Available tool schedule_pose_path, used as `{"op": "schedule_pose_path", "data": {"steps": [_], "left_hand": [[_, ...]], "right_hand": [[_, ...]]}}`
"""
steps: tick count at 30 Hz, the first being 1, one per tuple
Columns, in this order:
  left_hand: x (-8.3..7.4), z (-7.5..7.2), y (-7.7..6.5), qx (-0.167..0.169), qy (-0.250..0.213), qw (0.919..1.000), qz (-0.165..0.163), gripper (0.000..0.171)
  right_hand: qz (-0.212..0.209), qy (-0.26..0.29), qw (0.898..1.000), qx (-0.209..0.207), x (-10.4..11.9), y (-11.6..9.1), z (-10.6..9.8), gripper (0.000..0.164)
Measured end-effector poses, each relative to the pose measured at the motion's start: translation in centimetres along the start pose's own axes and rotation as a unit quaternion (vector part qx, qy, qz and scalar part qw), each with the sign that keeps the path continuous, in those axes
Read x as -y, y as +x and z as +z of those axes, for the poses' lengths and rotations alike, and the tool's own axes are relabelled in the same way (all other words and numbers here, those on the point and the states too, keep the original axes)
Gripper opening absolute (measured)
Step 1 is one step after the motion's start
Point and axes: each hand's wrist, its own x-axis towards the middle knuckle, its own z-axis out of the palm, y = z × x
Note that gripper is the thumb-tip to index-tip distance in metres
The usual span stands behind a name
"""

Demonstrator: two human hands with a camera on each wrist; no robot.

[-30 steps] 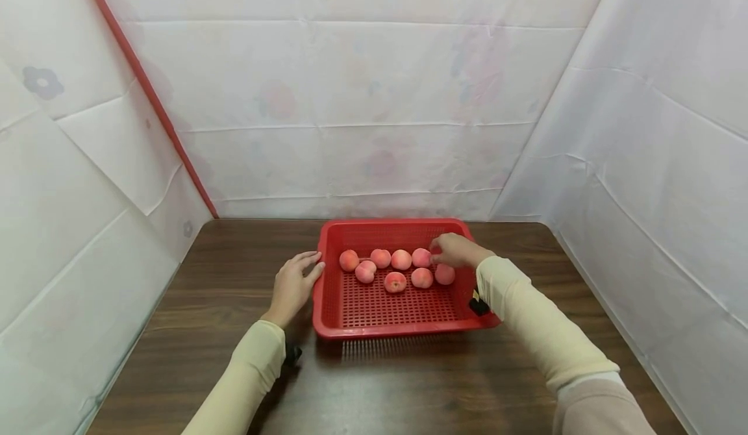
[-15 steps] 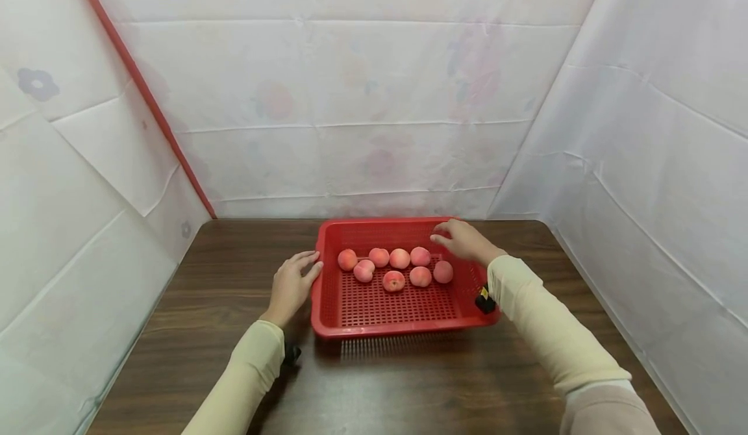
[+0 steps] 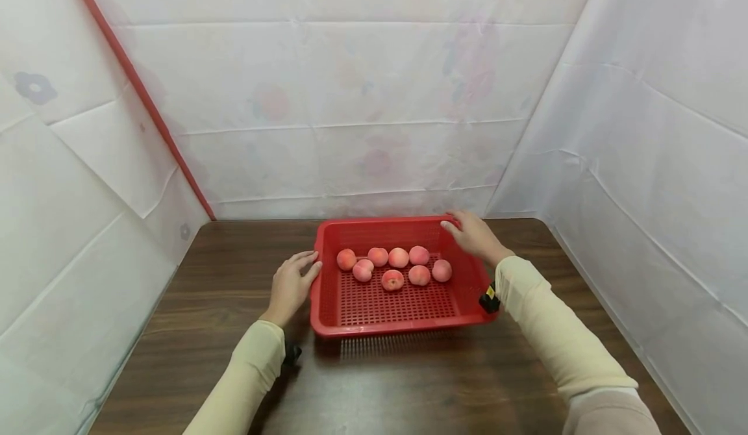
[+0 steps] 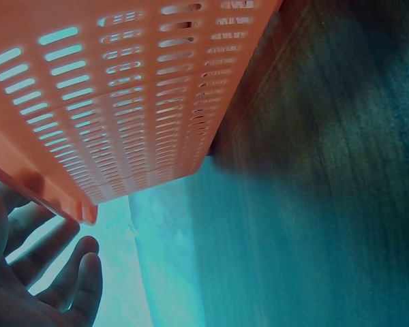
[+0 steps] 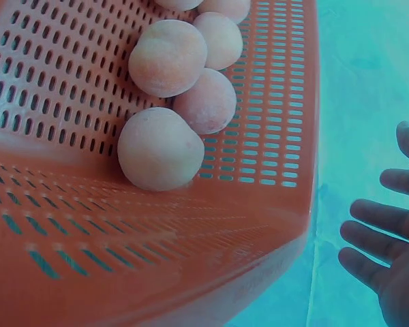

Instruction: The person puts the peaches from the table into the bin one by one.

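Observation:
A red plastic basket (image 3: 403, 326) with slotted walls holds several pink-orange peaches (image 3: 393, 280), spread in loose rows toward its back. My left hand (image 3: 290, 287) is at the basket's left rim, fingertips right at the edge; in the left wrist view its fingers (image 4: 48, 255) are loosely extended by the rim. Nothing is in my right hand (image 3: 474, 235), which hovers by the back right corner. The right wrist view shows its fingers (image 5: 378, 218) spread apart beyond the basket wall. The rightmost peach (image 5: 160, 148) lies closest to that hand.
The basket stands on a dark brown wooden table (image 3: 374, 389). White patterned sheets (image 3: 350, 97) hang behind and on both sides. A red strip (image 3: 137, 84) runs down the back left corner. Dark wrist devices (image 3: 489, 298) sit under the sleeves.
My right hand has left the peaches and moved up and right to the basket's back right corner, its fingers opening out. The left hand stays at the left rim; the peaches lie still.

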Motion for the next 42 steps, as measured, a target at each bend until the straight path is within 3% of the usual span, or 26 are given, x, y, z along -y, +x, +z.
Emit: {"op": "schedule_pose_path", "data": {"steps": [13,19,26,34,38,42], "left_hand": [[-0.1,0.2,0.2,0.002,-0.004,1.0000,0.002,0.038],[-0.4,0.5,0.3,0.000,-0.008,0.9999,0.008,0.038],[-0.5,0.8,0.6,-0.017,-0.009,0.9993,0.031,0.036],[-0.5,0.5,0.1,-0.004,-0.002,0.9997,0.026,0.036],[-1.3,0.1,0.4,-0.005,0.007,0.9999,0.015,0.036],[-2.2,-0.1,0.8,0.015,0.018,0.9997,0.008,0.035]], "right_hand": [[0.039,-0.010,0.997,-0.071,-2.3,-1.9,-1.7,0.061],[0.042,-0.062,0.996,-0.046,-3.6,-3.0,-1.6,0.070],[0.054,-0.086,0.994,-0.029,-4.1,-4.0,-1.4,0.079],[0.066,-0.116,0.991,-0.031,-4.2,-4.7,-0.2,0.083],[0.059,-0.118,0.990,-0.045,-3.6,-4.6,-0.7,0.085],[0.068,-0.120,0.990,-0.041,-3.3,-4.8,-1.4,0.084]]}}
